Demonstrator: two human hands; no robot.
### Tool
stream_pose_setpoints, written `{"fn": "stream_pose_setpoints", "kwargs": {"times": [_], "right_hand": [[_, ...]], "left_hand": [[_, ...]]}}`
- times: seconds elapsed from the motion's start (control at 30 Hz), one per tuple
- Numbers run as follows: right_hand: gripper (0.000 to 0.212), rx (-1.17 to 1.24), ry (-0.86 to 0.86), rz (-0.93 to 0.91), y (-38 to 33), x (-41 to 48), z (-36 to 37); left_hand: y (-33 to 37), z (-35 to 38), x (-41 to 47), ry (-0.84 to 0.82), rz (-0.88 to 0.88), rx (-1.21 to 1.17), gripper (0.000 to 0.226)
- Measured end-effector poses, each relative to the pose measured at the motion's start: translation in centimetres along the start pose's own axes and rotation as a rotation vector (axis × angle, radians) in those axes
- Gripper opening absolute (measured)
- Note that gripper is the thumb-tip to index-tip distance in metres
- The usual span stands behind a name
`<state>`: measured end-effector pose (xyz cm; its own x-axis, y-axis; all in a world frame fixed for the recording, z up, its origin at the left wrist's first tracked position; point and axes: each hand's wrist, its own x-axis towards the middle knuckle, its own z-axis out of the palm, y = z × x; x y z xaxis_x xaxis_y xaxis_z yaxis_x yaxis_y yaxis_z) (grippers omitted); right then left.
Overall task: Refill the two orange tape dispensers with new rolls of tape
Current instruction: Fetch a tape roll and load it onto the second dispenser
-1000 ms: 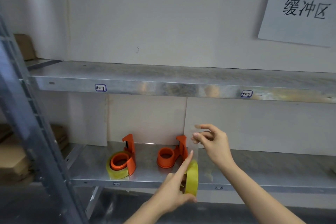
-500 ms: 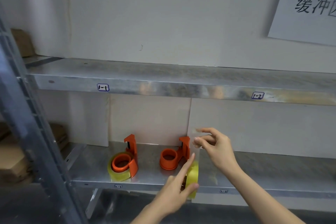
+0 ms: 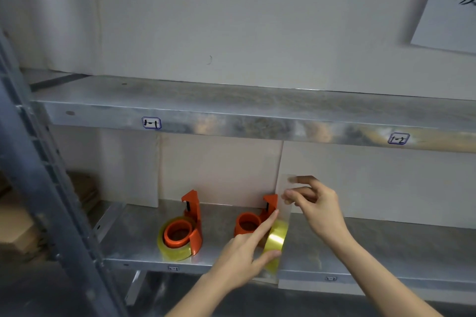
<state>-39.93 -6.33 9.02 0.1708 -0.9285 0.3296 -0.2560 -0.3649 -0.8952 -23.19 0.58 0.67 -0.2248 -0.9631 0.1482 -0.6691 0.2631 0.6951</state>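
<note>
With the left hand (image 3: 240,256) gripping the yellow tape roll (image 3: 275,244) upright at the shelf's (image 3: 360,247) near edge and the right hand (image 3: 313,203) pinching its peeled clear end, keep that strip taut and untwisted before seating the roll on the empty right dispenser (image 3: 253,219).

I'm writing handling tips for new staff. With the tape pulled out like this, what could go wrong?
1. The clear tape strip stretched up from the yellow tape roll may fold and stick to itself or to the right hand.
2. The left hand holds the roll beyond the lower metal shelf edge; it could drop.
</note>
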Motion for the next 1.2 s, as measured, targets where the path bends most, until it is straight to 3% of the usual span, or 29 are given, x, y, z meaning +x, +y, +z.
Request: {"fn": "stream_pose_setpoints", "kwargs": {"times": [0.2,0.33,0.47,0.57,0.8,1.0,1.2], "right_hand": [[0.02,0.04,0.008,-0.009,-0.3,0.4,-0.5],[0.019,0.066,0.029,-0.012,-0.7,0.4,-1.0],[0.019,0.058,0.026,-0.01,-0.8,0.4,-1.5],[0.019,0.044,0.032,-0.007,-0.7,0.2,-1.9],[0.017,0.026,0.029,0.002,-0.4,0.0,-2.1],[0.019,0.012,0.02,-0.012,-0.8,0.2,-1.8],[0.019,0.038,0.036,-0.05,-1.7,0.4,-1.5]], "left_hand": [[-3.4,-0.2,1.8,0.251,-0.121,-0.117,0.068],[-6.3,0.1,4.2,0.256,-0.246,-0.07,0.108],[-8.6,0.5,6.0,0.097,-0.354,0.111,0.138],[-9.6,1.1,6.5,0.029,-0.42,0.163,0.123],[-11.1,1.7,6.4,0.093,-0.445,0.135,0.084],[-9.7,1.1,5.7,0.109,-0.424,-0.087,0.097],[-8.0,-0.3,5.2,0.115,-0.37,-0.133,0.084]]}}
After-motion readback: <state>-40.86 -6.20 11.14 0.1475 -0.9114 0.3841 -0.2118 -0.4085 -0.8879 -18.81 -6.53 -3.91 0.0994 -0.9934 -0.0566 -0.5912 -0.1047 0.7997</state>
